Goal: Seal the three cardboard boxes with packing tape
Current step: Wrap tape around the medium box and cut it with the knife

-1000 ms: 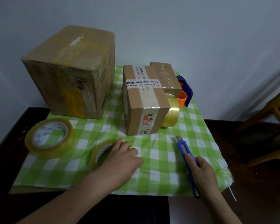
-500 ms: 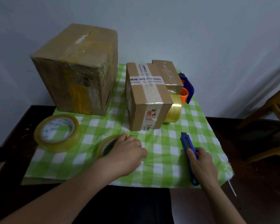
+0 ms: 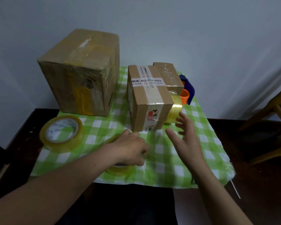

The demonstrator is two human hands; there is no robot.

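Three taped cardboard boxes stand on the green checked cloth [image 3: 169, 169]: a large box [image 3: 81, 73] at the back left, a medium box [image 3: 148, 101] with white printed tape in the middle, and a small box [image 3: 168, 75] behind it. My left hand [image 3: 130, 146] rests closed over a yellowish tape roll [image 3: 120, 169] near the front edge. My right hand [image 3: 185, 135] hovers with fingers spread, just right of the medium box and close to another tape roll [image 3: 174, 113] leaning against it. The blue cutter is almost hidden under my right forearm.
A third, wide tape roll [image 3: 62, 133] lies flat at the left. A blue and orange tape dispenser [image 3: 186, 93] sits behind the small box. A wooden chair [image 3: 272, 111] stands to the right. The wall is close behind the boxes.
My right hand let go of the blue cutter and moved forward and left toward the medium box, fingers opening. My left hand stayed on the tape roll.
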